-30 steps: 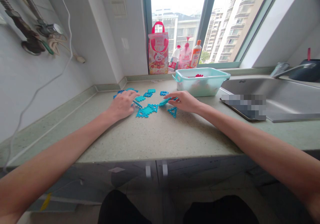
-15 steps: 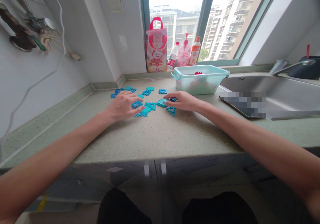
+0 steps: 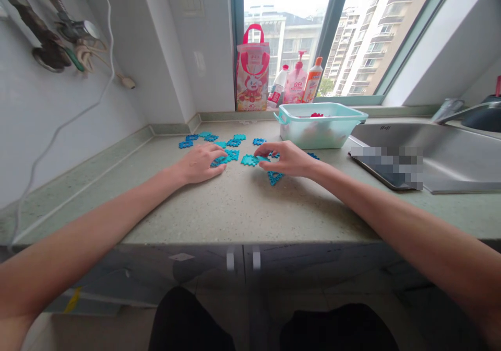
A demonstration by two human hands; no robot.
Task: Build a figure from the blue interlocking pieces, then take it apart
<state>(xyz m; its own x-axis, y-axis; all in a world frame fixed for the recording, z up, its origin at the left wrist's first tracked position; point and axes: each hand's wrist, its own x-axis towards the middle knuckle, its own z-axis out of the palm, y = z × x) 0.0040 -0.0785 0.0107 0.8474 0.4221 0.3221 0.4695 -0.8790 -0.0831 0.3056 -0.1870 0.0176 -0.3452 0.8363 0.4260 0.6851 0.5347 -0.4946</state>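
Several flat blue and teal plastic puzzle pieces (image 3: 234, 142) lie scattered on the speckled green countertop (image 3: 242, 210). My left hand (image 3: 199, 164) lies palm down on the pieces at the left, fingers stretched over a teal cluster (image 3: 227, 156). My right hand (image 3: 287, 159) curls its fingers round the end of a teal piece (image 3: 249, 160) on the counter. A blue triangle piece (image 3: 274, 177) lies just below that hand.
A pale teal plastic basin (image 3: 321, 126) stands behind my right hand, with a steel sink (image 3: 438, 152) to its right. A pink bag (image 3: 252, 71) and bottles (image 3: 299, 82) stand on the window sill. A cable and tools hang on the left wall.
My left hand has flattened down onto the pieces. My right hand has shifted slightly and now pinches the teal piece in the middle. The view has moved a little.
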